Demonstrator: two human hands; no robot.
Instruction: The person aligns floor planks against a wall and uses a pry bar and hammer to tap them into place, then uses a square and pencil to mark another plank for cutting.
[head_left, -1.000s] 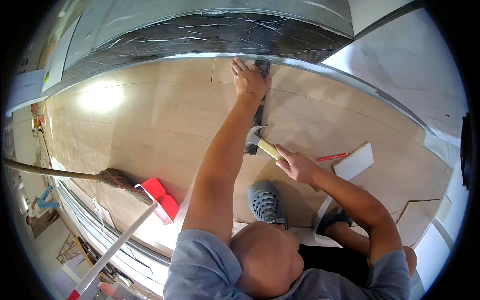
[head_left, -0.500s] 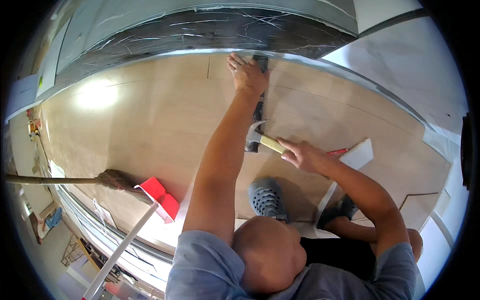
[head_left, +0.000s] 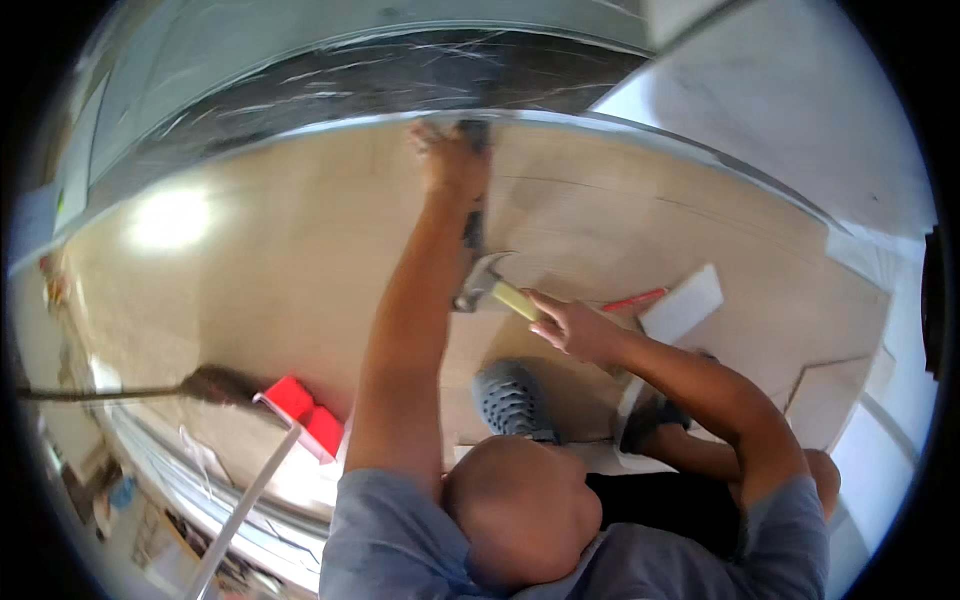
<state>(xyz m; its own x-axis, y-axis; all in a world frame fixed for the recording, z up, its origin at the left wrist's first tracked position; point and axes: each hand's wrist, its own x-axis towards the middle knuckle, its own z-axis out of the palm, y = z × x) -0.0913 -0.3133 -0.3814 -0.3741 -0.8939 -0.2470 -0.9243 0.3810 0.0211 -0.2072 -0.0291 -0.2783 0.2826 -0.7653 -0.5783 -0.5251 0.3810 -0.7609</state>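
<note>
A dark flat metal bar, much like a flooring pull bar (head_left: 472,232), lies on the light wood-look floor (head_left: 300,260). It runs from the foot of the black marbled strip (head_left: 350,85) toward me. My left hand (head_left: 455,168) rests over its far end, fingers spread and partly blurred, the palm side against bar and floor. My right hand (head_left: 578,330) grips the pale yellow handle of a claw hammer (head_left: 510,298). The hammer's metal head is at the near end of the bar; whether they touch, I cannot tell.
Right of my grey clog (head_left: 508,398) lie a red pen-like stick (head_left: 636,299) and a white plank (head_left: 685,305). At the left are a broom (head_left: 215,385) and a red dustpan (head_left: 308,418) with a long white handle. White panels (head_left: 800,110) stand at the right.
The whole view has shifted, so the scene sits farther left. My right hand and the hammer have come slightly toward me along the bar. My left hand stays on the bar's far end.
</note>
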